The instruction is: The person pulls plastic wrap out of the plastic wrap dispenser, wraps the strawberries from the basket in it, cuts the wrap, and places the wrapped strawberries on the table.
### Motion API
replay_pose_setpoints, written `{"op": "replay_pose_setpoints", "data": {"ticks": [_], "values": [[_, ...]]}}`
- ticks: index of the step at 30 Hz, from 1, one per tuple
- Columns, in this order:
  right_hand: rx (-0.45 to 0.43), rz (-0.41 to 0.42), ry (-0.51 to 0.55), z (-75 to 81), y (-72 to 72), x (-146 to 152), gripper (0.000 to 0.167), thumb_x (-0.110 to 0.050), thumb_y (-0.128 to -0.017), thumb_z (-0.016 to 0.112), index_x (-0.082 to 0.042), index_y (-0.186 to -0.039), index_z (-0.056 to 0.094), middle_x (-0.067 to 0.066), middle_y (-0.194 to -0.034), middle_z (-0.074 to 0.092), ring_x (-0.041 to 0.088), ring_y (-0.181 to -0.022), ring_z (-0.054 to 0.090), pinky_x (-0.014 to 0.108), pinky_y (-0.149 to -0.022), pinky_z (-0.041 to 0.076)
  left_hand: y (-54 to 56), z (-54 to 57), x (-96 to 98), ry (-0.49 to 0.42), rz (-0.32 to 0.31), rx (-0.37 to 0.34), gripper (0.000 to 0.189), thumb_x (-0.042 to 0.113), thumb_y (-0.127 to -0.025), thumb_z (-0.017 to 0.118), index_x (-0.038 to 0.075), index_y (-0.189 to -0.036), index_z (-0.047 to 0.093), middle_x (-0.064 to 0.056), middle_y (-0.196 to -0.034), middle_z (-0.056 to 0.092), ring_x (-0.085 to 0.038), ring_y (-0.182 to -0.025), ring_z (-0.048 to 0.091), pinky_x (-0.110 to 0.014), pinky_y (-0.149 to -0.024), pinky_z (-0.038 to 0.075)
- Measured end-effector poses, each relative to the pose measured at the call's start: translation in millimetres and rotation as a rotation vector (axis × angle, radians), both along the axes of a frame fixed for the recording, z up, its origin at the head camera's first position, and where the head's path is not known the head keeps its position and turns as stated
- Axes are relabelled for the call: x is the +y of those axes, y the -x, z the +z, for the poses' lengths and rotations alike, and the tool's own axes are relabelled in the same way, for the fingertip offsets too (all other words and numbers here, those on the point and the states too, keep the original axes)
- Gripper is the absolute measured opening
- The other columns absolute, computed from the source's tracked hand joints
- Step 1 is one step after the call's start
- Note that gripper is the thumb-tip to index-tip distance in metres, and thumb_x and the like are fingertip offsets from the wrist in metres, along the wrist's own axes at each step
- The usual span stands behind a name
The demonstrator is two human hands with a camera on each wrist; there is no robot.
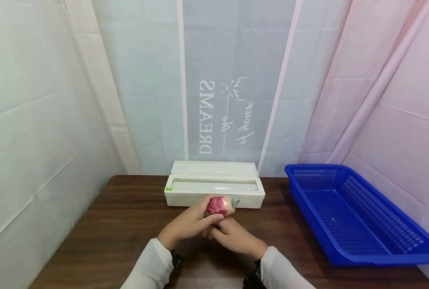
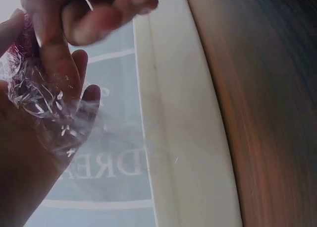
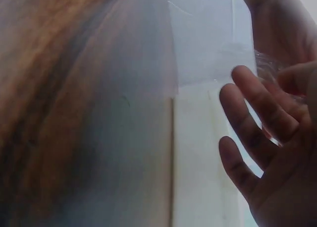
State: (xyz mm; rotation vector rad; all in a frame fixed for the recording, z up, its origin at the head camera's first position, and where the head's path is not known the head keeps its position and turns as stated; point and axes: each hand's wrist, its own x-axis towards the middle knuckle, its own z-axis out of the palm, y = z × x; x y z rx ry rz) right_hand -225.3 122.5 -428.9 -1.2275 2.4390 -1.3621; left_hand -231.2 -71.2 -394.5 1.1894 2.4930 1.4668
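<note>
A red and pale-yellow fruit with a green end (image 1: 221, 205), wrapped in clear plastic film, sits in my left hand (image 1: 189, 220). The left thumb and fingers grip it. Loose, crumpled film (image 2: 47, 105) trails over the left palm in the left wrist view. My right hand (image 1: 236, 237) is just below and beside the left, its fingers partly hidden behind it. In the right wrist view the right hand (image 3: 277, 142) has loosely extended fingers near the film; whether they touch it is unclear. Behind both hands lies a white cling film dispenser (image 1: 214, 198) with its lid raised.
To the right stands a blue perforated basket (image 1: 308, 206). A small green piece (image 1: 169, 188) is at the dispenser's left end. All of this is on a dark wooden table (image 1: 124, 224), with hanging cloth (image 1: 236, 48) behind and at the sides.
</note>
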Motion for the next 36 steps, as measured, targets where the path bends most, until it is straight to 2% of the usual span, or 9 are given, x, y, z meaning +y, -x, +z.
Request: {"op": "replay_pose_setpoints", "data": {"ticks": [3, 6, 8, 10, 14, 17, 25, 30, 36], "values": [[0.107, -0.070, -0.014, 5.5, 3.1, 7, 0.016, -0.015, -0.103, 0.056, -0.009, -0.100, 0.071, -0.003, -0.086, 0.070, 0.006, -0.077, 0.064, 0.025, -0.070, 0.054, 1.3, 1.2, -5.1, 0.009, 0.046, 0.014, 0.051, 0.032, -0.101, 0.061, 0.016, -0.144, 0.040, 0.001, -0.122, 0.059, -0.012, -0.105, 0.059, -0.032, -0.093, 0.050], [0.175, -0.254, -0.013, 13.5, 7.8, 18, 0.009, -0.014, -0.099, 0.062, -0.014, -0.097, 0.071, -0.009, -0.079, 0.064, 0.004, -0.070, 0.057, 0.026, -0.064, 0.051, 1.7, 3.1, -10.9, 0.019, 0.090, 0.017, 0.053, 0.034, -0.101, 0.062, 0.014, -0.144, 0.039, 0.001, -0.122, 0.059, -0.012, -0.106, 0.059, -0.033, -0.092, 0.050], [0.164, -0.373, 0.034, 19.0, 10.7, 26, 0.008, -0.012, -0.096, 0.064, -0.015, -0.102, 0.069, -0.008, -0.084, 0.063, 0.007, -0.075, 0.058, 0.028, -0.067, 0.052, 2.0, 3.6, -13.2, 0.031, 0.106, 0.018, 0.054, 0.036, -0.101, 0.062, 0.013, -0.144, 0.039, 0.001, -0.124, 0.058, -0.011, -0.107, 0.058, -0.033, -0.094, 0.050], [0.127, -0.435, 0.121, 24.2, 13.2, 31, 0.016, -0.007, -0.096, 0.064, -0.012, -0.110, 0.067, -0.003, -0.094, 0.066, 0.012, -0.085, 0.062, 0.033, -0.075, 0.054, 2.0, 3.9, -14.7, 0.042, 0.113, 0.012, 0.055, 0.037, -0.101, 0.062, 0.012, -0.144, 0.038, 0.001, -0.124, 0.057, -0.011, -0.108, 0.058, -0.034, -0.094, 0.050], [0.085, -0.403, 0.309, 31.4, 14.4, 33, 0.031, 0.005, -0.094, 0.061, -0.003, -0.124, 0.063, 0.013, -0.118, 0.066, 0.024, -0.107, 0.064, 0.039, -0.089, 0.054, 2.3, 3.8, -15.7, 0.054, 0.104, 0.010, 0.056, 0.037, -0.101, 0.062, 0.011, -0.145, 0.039, 0.000, -0.124, 0.057, -0.012, -0.109, 0.057, -0.034, -0.094, 0.050], [0.076, -0.340, 0.345, 33.2, 13.0, 32, 0.035, 0.008, -0.093, 0.059, -0.001, -0.126, 0.063, 0.013, -0.124, 0.064, 0.025, -0.113, 0.063, 0.036, -0.091, 0.054, 2.6, 4.7, -15.4, 0.064, 0.086, 0.017, 0.055, 0.036, -0.100, 0.062, 0.011, -0.144, 0.039, 0.001, -0.122, 0.056, -0.012, -0.107, 0.057, -0.034, -0.093, 0.050], [0.136, -0.257, 0.290, 27.5, 13.8, 29, 0.042, 0.014, -0.087, 0.060, -0.005, -0.124, 0.066, 0.007, -0.116, 0.065, 0.021, -0.101, 0.065, 0.032, -0.084, 0.056, 4.4, 6.1, -14.2, 0.105, 0.055, 0.063, 0.051, 0.031, -0.101, 0.063, 0.005, -0.140, 0.043, 0.001, -0.119, 0.054, -0.013, -0.104, 0.055, -0.033, -0.090, 0.050], [0.141, -0.294, 0.227, 25.3, 13.5, 26, 0.039, 0.012, -0.090, 0.061, -0.006, -0.124, 0.067, 0.005, -0.116, 0.066, 0.017, -0.096, 0.065, 0.030, -0.081, 0.057, 5.1, 4.7, -13.5, 0.113, 0.051, 0.099, 0.050, 0.029, -0.101, 0.064, 0.005, -0.139, 0.044, 0.001, -0.119, 0.055, -0.013, -0.104, 0.055, -0.032, -0.089, 0.050], [0.089, -0.347, 0.198, 25.0, 10.6, 22, 0.038, 0.010, -0.091, 0.062, -0.008, -0.125, 0.067, 0.004, -0.117, 0.067, 0.016, -0.095, 0.065, 0.028, -0.076, 0.057, 5.3, 2.7, -9.9, 0.114, 0.048, 0.151, 0.048, 0.027, -0.100, 0.065, 0.004, -0.137, 0.046, -0.001, -0.119, 0.056, -0.013, -0.105, 0.056, -0.031, -0.090, 0.051]]}}
